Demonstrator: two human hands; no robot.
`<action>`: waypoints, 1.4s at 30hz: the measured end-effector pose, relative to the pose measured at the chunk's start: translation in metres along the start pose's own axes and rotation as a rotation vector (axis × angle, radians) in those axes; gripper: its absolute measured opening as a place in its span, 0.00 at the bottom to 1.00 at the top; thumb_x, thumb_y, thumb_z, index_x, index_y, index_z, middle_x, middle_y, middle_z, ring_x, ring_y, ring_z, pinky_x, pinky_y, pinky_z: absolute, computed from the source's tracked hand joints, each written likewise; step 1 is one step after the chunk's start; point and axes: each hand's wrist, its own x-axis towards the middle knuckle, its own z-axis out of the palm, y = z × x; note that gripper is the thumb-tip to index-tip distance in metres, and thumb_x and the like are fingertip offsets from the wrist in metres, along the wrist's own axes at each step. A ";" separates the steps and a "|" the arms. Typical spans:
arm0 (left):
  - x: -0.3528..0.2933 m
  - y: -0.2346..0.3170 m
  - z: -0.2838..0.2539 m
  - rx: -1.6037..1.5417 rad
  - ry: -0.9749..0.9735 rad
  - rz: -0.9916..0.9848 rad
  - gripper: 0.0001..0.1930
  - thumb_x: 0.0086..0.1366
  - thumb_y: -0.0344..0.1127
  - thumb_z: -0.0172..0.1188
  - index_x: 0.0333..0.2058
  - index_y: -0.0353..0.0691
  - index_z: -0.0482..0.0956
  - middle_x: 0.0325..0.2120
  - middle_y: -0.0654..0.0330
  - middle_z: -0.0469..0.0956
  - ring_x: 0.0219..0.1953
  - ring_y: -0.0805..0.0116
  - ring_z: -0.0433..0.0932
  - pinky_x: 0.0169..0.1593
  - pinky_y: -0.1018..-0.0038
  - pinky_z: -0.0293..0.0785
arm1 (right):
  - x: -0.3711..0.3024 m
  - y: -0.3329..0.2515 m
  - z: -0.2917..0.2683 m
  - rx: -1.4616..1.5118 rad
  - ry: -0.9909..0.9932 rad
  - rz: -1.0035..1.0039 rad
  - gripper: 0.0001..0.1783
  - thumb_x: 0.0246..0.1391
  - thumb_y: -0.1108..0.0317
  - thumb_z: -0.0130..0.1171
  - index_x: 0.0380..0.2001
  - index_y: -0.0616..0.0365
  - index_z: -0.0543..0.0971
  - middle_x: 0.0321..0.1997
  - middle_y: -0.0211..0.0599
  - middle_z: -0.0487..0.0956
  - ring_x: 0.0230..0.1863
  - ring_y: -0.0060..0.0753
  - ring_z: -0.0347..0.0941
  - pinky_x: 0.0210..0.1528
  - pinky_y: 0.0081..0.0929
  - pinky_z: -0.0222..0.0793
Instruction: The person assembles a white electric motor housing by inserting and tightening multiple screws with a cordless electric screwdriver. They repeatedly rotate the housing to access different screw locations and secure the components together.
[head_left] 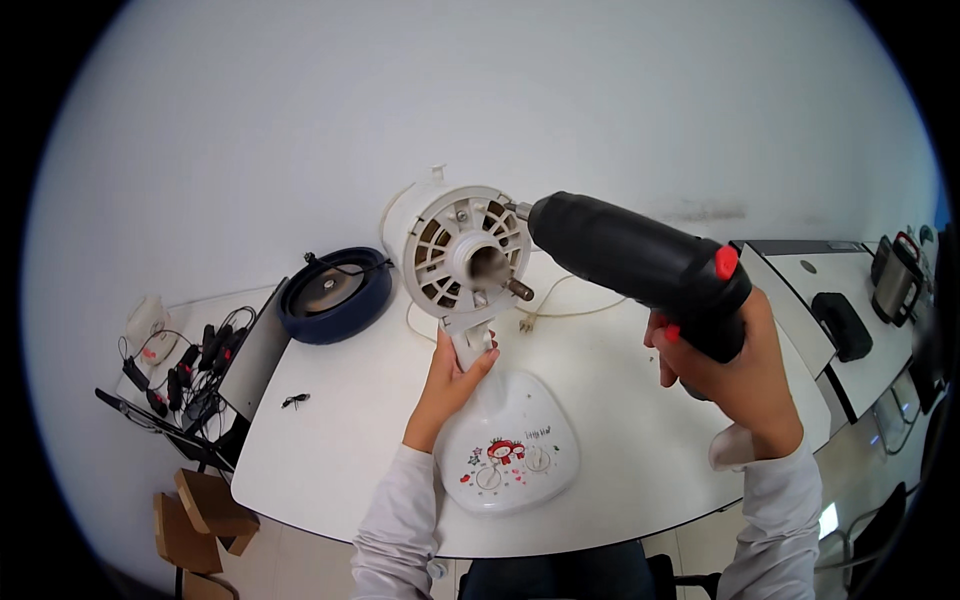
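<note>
A white electric fan (485,395) without blades or front grille stands upright on the table, its round slotted motor housing (420,262) facing me. A shaft points out of the housing's front. My left hand (452,385) is wrapped round the fan's neck, just below the housing. In my right hand (745,365) is a black power drill (625,250) with red buttons, held by its grip. Its bit reaches the upper right rim of the housing; whether it sits on a screw is too small to tell. The fan's base (545,415) has two dials and red cartoon prints.
A dark blue round appliance (360,322) with a metal disc sits behind on the left. Near it lies a short black cable (296,401). The fan's plug (527,323) rests behind the neck. Tangled black cables (205,360) are far left; a kettle (898,285) stands far right.
</note>
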 end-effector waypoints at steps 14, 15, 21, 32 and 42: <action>0.000 0.005 0.000 -0.026 -0.005 -0.013 0.28 0.60 0.31 0.62 0.55 0.36 0.57 0.46 0.56 0.71 0.49 0.72 0.68 0.55 0.74 0.63 | 0.013 -0.005 0.023 0.001 -0.054 0.020 0.20 0.46 0.77 0.61 0.45 0.63 0.72 0.24 0.30 0.75 0.21 0.18 0.72 0.25 0.18 0.69; 0.000 0.006 0.001 -0.024 -0.002 -0.012 0.28 0.60 0.31 0.62 0.55 0.36 0.57 0.46 0.56 0.71 0.49 0.72 0.68 0.55 0.74 0.63 | 0.013 -0.006 0.023 -0.007 -0.058 0.016 0.20 0.46 0.77 0.61 0.45 0.63 0.72 0.24 0.30 0.75 0.21 0.18 0.72 0.26 0.18 0.69; -0.001 0.004 0.000 -0.029 0.010 -0.014 0.30 0.60 0.34 0.62 0.55 0.35 0.56 0.47 0.55 0.71 0.50 0.70 0.69 0.55 0.73 0.63 | 0.011 -0.010 0.027 -0.057 -0.056 0.001 0.20 0.46 0.78 0.61 0.45 0.63 0.72 0.24 0.30 0.75 0.21 0.19 0.72 0.27 0.19 0.69; -0.001 -0.001 -0.003 0.066 0.022 0.017 0.31 0.59 0.38 0.63 0.55 0.34 0.57 0.48 0.49 0.73 0.52 0.64 0.71 0.56 0.71 0.64 | 0.008 -0.006 0.030 0.044 -0.056 0.012 0.18 0.48 0.78 0.59 0.45 0.64 0.72 0.29 0.31 0.76 0.25 0.19 0.73 0.28 0.20 0.72; -0.001 0.004 0.000 0.043 0.008 0.011 0.31 0.60 0.38 0.63 0.55 0.35 0.56 0.48 0.49 0.73 0.52 0.63 0.71 0.56 0.71 0.64 | 0.005 -0.002 0.030 0.071 -0.059 0.014 0.18 0.48 0.79 0.59 0.45 0.63 0.72 0.30 0.31 0.75 0.25 0.19 0.72 0.28 0.20 0.72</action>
